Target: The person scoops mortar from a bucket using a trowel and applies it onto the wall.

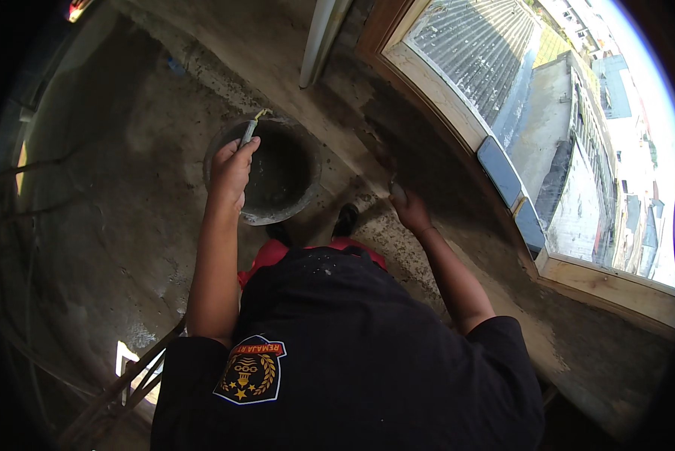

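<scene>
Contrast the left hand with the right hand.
The left hand appears over the bucket; the right hand is apart from it, by the window wall. The left hand's tool ends in a yellowish tip; the right hand's tool looks darker, its far end unclear. Both hands grip tools.

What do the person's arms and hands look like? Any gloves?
No gloves: the left hand and right hand are bare. The black T-shirt has short black sleeves, and the forearms are bare, with no watch or bracelet showing.

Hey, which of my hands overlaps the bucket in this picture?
Your left hand, the one gripping a pale handle. It overlaps the bucket, while your right hand shows clear of it, to the right.
</scene>
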